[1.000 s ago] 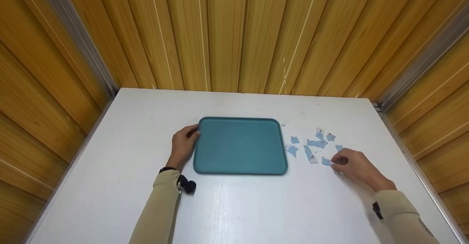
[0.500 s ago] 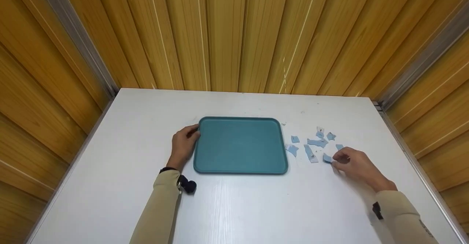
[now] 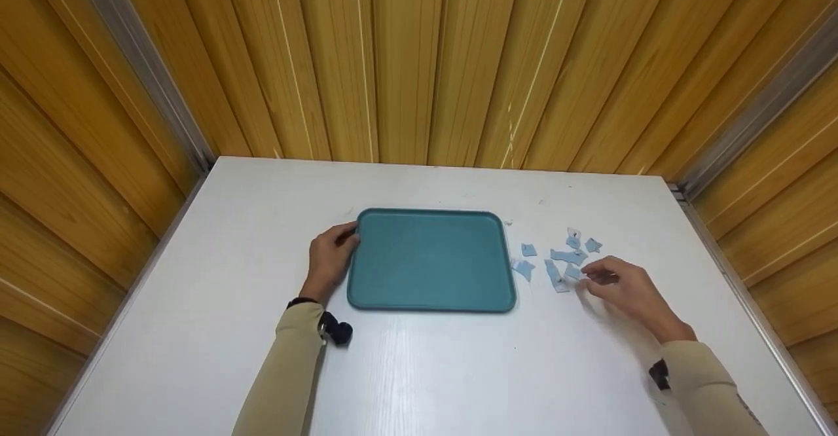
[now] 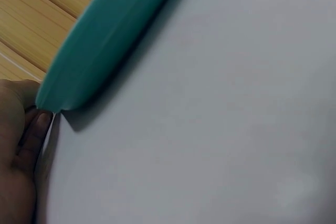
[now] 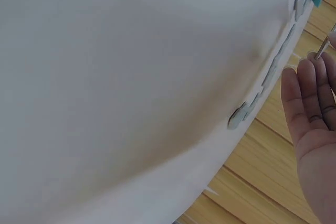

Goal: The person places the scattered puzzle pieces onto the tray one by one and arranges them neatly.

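While left hand (image 3: 329, 257) grips tray (image 3: 432, 260), right hand (image 3: 626, 287) pinches blue scrap (image 3: 573, 272)

Widest free lane: near side of the bench (image 3: 445, 370), btwn L sleeve (image 3: 278, 377) & R sleeve (image 3: 707, 377). 2nd lane runs behind the teal tray (image 3: 429, 259), btwn its far rim & the panelled wall (image 3: 406, 63), which stops anything beyond. Tray reachable from above. Its L edge is blocked by L hand (image 3: 327, 258) on the rim. R of tray, gap to paper scraps (image 3: 566, 256) is tight; nearest scrap (image 3: 524, 269) sits by the rim, can't tell if touching. Near-R approach blocked by R hand (image 3: 622, 285) w/ pinched scrap (image 3: 574, 272).
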The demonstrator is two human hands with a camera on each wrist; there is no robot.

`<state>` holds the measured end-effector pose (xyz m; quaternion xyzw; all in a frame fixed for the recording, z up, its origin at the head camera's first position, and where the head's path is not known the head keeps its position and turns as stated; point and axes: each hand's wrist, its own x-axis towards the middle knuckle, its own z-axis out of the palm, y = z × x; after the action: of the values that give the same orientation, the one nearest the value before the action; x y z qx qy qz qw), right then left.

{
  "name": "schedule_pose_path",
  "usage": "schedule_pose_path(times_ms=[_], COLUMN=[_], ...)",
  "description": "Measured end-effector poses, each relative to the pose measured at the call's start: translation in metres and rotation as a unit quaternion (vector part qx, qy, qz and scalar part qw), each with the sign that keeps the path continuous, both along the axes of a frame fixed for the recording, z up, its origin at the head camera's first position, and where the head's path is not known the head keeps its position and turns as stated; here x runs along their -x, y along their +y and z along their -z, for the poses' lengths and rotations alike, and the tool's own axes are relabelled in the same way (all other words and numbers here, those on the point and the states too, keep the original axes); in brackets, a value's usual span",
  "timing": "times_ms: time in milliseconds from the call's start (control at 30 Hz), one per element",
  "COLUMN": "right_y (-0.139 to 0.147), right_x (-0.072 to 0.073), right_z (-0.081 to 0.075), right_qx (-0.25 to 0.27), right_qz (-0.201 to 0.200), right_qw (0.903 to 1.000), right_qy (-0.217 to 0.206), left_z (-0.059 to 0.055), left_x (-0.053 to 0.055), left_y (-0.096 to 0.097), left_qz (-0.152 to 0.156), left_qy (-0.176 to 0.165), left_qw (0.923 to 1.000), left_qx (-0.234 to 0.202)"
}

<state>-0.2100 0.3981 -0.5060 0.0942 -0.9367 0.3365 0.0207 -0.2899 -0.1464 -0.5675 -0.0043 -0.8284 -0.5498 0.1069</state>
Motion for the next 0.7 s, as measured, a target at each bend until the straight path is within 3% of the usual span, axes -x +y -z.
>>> schedule_pose_path(times_ms=[367, 700], right_y=[-0.032, -0.064], right_x=[0.01, 0.019], right_z=[0.0, -0.004], right_qx=[0.016, 0.046], right_qz=[-0.035, -0.067], right_qw=[0.9983, 0.9954], right_qy=[0.043, 0.051], left_z=[0.005, 0.002], left_x=[0.0, 0.002], left_y=[0.0, 0.001], left_qz=[-0.005, -0.009], left_qy=[-0.001, -0.015], left_qw=[1.0, 0.9998], left_qx=[0.0, 0.007])
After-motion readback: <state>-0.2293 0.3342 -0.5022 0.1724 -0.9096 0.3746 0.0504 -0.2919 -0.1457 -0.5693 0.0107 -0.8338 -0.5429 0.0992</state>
